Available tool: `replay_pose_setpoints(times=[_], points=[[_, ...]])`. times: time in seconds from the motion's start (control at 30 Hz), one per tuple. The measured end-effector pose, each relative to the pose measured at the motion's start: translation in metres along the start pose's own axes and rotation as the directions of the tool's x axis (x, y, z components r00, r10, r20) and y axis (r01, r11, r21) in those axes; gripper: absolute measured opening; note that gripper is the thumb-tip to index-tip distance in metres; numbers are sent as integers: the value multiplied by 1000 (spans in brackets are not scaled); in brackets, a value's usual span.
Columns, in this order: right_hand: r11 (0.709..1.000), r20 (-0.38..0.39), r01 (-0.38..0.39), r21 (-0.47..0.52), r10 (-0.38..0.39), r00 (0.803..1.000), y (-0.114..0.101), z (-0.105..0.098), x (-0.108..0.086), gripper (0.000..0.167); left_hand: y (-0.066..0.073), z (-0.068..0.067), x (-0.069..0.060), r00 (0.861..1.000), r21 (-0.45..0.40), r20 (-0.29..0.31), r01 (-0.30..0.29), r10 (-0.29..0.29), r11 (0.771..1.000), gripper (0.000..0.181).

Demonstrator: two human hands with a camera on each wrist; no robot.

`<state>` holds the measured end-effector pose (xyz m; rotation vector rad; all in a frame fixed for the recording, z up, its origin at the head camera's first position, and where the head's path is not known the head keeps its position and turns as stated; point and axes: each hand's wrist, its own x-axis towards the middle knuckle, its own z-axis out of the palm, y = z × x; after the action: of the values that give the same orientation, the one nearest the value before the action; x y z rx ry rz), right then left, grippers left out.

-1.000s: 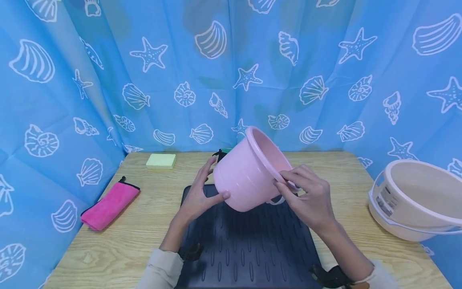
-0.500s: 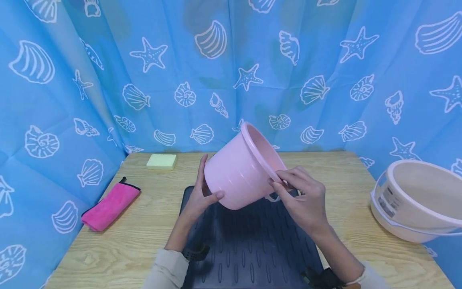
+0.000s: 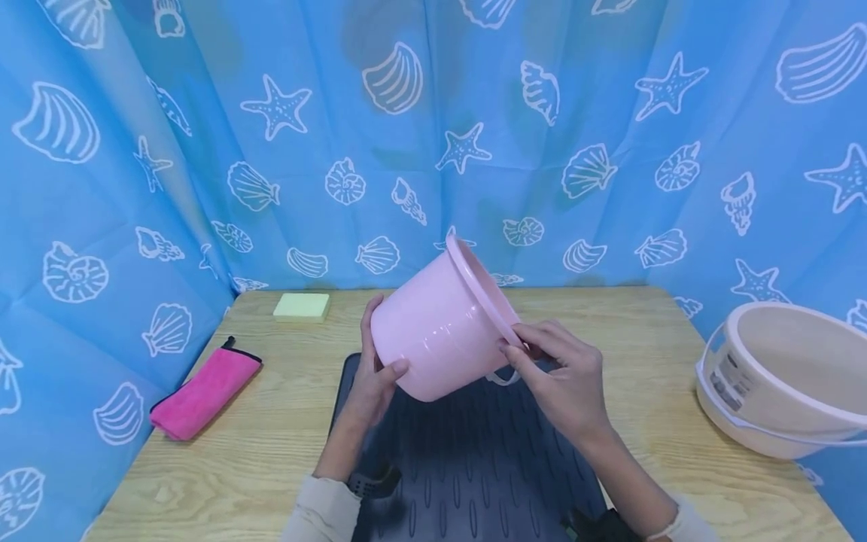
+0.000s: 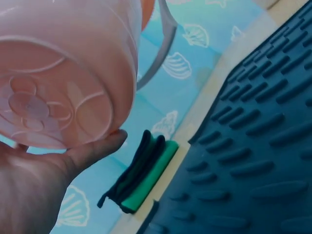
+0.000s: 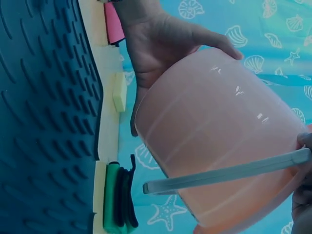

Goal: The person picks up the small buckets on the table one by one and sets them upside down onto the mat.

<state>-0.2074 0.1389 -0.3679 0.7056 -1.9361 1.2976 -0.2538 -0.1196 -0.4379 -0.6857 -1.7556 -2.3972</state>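
Bucket of pink plastic (image 3: 433,331) hangs tilted above the dark ribbed mat (image 3: 454,474), mouth toward two o'clock on my head feed. My left-hand grip (image 3: 371,390) holds its base between thumb and fingers; my right-hand grip (image 3: 565,376) pinches the rim. From that bucket, I see a yellow sponge (image 3: 301,307) on the desk (image 3: 271,421) at nine o'clock, a magenta cloth (image 3: 206,393) between eight and nine, and a cream bucket (image 3: 752,395) at three.

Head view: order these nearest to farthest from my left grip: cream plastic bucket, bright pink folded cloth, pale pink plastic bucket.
1. Pale pink plastic bucket: touching the left grip.
2. Bright pink folded cloth: to its left.
3. Cream plastic bucket: far right.
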Motion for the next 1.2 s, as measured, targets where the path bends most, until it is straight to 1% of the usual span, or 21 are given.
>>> replay_pose_setpoints(times=[0.1, 0.17, 0.23, 0.33, 0.47, 0.6, 0.7, 0.87, 0.93, 1.2], points=[[1000, 20, 18, -6, -18, 1000, -1, 0, 1, 28, 5, 0, -1, 999, 11, -35, -16, 17, 1000, 101], [999, 49, 30, -14, -29, 998, -1, -1, 2, 29, 8, -2, -2, 998, 25, -57, -22, 23, 999, 99], [999, 81, 48, -24, -45, 996, -1, -3, 3, 30, 12, -4, -3, 998, 42, -64, -24, 27, 999, 98], [994, 128, 105, -36, -99, 987, 0, -7, 5, 34, 19, -12, -5, 998, 71, -61, -30, 35, 997, 96], [986, 193, 155, -63, -140, 971, 1, -16, 6, 36, 33, -26, -9, 996, 107, -68, -50, 58, 993, 94], [978, 254, 173, -117, -139, 957, 3, -24, 2, 34, 47, -39, -12, 996, 145, -64, -53, 63, 988, 94], [965, 291, 206, -161, -153, 945, 7, -31, -4, 34, 56, -46, -14, 997, 162, -52, -53, 62, 985, 95], [956, 362, 204, -212, -117, 925, 12, -41, -13, 34, 68, -54, -18, 994, 172, -70, -66, 79, 983, 95], [955, 387, 194, -223, -96, 917, 13, -45, -16, 34, 73, -57, -20, 993, 185, -77, -70, 85, 980, 95], [953, 438, 190, -236, -70, 896, 16, -57, -34, 35, 88, -68, -28, 991, 241, -98, -62, 88, 968, 98]])
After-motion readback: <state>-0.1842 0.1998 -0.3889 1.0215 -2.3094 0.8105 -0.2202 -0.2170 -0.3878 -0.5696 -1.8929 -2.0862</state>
